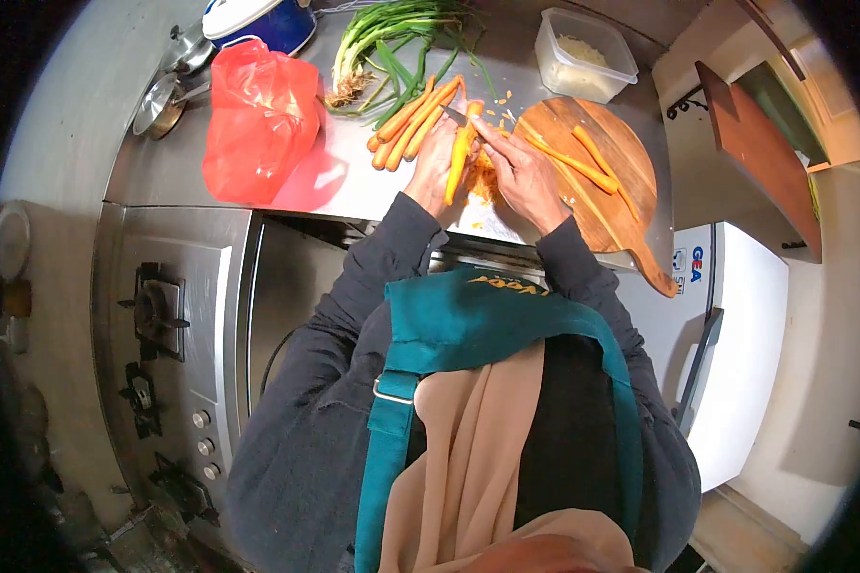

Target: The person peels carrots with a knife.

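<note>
My left hand (433, 160) is closed around a carrot (460, 162), which points down toward the counter's front edge. In my right hand (526, 180) is a knife (457, 116), its blade lying across the upper end of that carrot; the handle is mostly hidden by my fingers. Orange peelings (484, 180) lie on the counter below my hands. Just left of my left hand is a pile of several carrots (406, 126). To the right, peeled carrots (583, 170) rest on a round wooden cutting board (631, 158).
A red plastic bag (261, 124) stands on the counter's left side, with metal pans (161, 105) beyond it. Green onions (382, 43) lie at the back. A clear container (583, 67) sits behind the board. A gas stove (177, 315) is at left, a white fridge (745, 334) at right.
</note>
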`<action>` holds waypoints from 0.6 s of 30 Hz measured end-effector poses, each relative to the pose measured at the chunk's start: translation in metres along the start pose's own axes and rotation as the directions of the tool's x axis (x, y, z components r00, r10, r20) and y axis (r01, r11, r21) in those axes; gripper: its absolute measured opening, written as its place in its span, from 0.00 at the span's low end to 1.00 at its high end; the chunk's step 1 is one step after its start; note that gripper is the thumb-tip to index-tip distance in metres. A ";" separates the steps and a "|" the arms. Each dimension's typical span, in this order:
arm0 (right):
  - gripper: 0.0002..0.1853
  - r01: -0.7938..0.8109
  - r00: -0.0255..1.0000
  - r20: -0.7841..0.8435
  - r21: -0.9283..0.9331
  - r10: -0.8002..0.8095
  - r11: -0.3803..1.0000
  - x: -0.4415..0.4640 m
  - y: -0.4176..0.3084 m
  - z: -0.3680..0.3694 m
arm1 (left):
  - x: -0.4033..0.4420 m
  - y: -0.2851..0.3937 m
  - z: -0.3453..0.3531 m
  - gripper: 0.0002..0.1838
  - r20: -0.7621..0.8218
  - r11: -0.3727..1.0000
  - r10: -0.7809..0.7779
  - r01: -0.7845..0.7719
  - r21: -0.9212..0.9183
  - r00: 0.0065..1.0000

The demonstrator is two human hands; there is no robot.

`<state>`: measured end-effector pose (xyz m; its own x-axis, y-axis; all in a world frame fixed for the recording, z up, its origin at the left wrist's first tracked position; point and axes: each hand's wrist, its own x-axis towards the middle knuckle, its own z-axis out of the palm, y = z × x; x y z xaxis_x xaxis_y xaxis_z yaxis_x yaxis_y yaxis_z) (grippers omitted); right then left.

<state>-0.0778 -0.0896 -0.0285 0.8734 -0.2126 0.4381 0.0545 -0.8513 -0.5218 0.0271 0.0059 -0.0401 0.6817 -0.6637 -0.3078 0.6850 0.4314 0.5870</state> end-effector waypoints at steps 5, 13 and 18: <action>0.22 -0.057 0.998 -0.021 0.168 0.061 0.984 0.009 0.017 -0.011 | -0.004 -0.015 -0.005 0.11 0.034 0.996 -0.075 0.073 0.050 0.997; 0.28 -0.206 0.978 0.085 0.309 0.189 0.929 -0.001 0.004 -0.013 | -0.006 -0.009 -0.006 0.12 0.170 0.990 -0.092 0.071 0.123 0.981; 0.24 -0.268 0.961 0.130 0.209 0.245 0.941 0.003 0.001 -0.020 | -0.001 -0.012 -0.007 0.12 0.135 0.990 -0.077 0.060 0.126 0.988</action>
<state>-0.0848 -0.1009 -0.0134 0.9156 -0.3500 0.1980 -0.0814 -0.6436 -0.7611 0.0200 0.0052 -0.0524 0.5859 -0.7714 -0.2482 0.6867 0.3101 0.6574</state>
